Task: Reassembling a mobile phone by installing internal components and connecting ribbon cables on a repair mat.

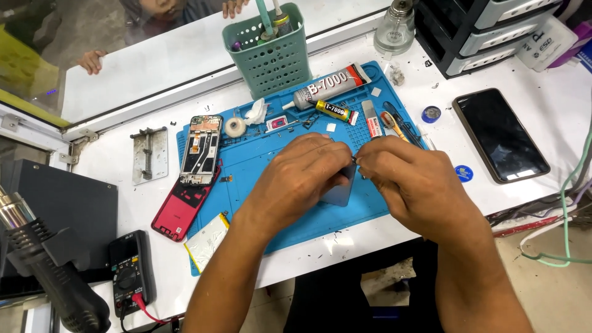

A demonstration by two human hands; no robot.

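Both my hands meet over the middle of a blue work mat (259, 157). My left hand (302, 176) grips a small flat dark grey piece (339, 188), mostly hidden beneath the fingers. My right hand (413, 182) pinches at the top edge of that piece with thumb and forefinger. Whether a small tool sits in the right fingers I cannot tell. To the left on the mat lie an opened phone frame (201, 148) and a red back cover (182, 209). A flat silver battery (208, 239) rests at the mat's near left corner.
Glue tubes (330, 86), a tape roll (234, 127), tweezers and a green holder basket (271, 55) stand at the mat's back. A black phone (499, 134) lies right; a multimeter (129, 271), hot-air gun (43, 265) and metal jig (150, 154) lie left. Another person's hands rest beyond the glass.
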